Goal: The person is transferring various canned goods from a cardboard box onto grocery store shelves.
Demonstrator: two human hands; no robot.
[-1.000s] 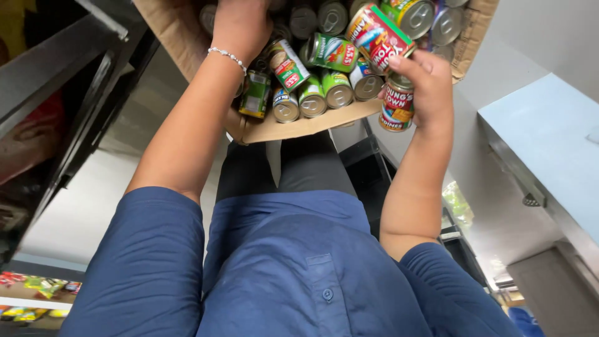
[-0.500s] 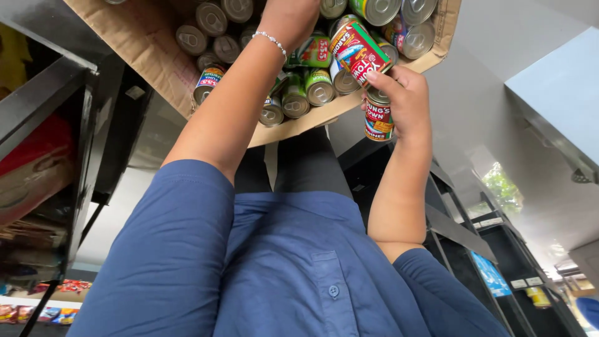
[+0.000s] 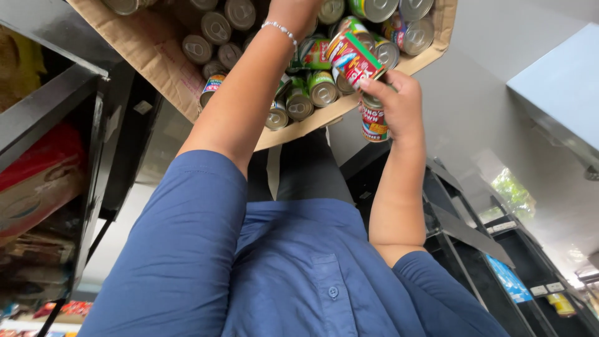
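An open cardboard box [image 3: 156,62] full of several tin cans lies below me, in front of my legs. My left hand [image 3: 294,9], with a beaded bracelet on the wrist, reaches in among the cans; its fingers are cut off by the top edge. My right hand [image 3: 399,103] is at the box's near edge. It grips a can with a red and green label [image 3: 352,57] between thumb and fingers. A second, red-labelled can [image 3: 373,123] is pressed under the palm, just outside the box rim.
A dark metal shelf rack [image 3: 56,100] with red packages [image 3: 37,168] stands at the left. More dark shelving [image 3: 474,231] runs along the right. A pale grey counter [image 3: 555,93] is at the upper right, and grey floor lies between.
The view has tilted, so the box has slid up and left in the frame. My right hand keeps its hold on the cans at the box edge, and my left hand stays in the box.
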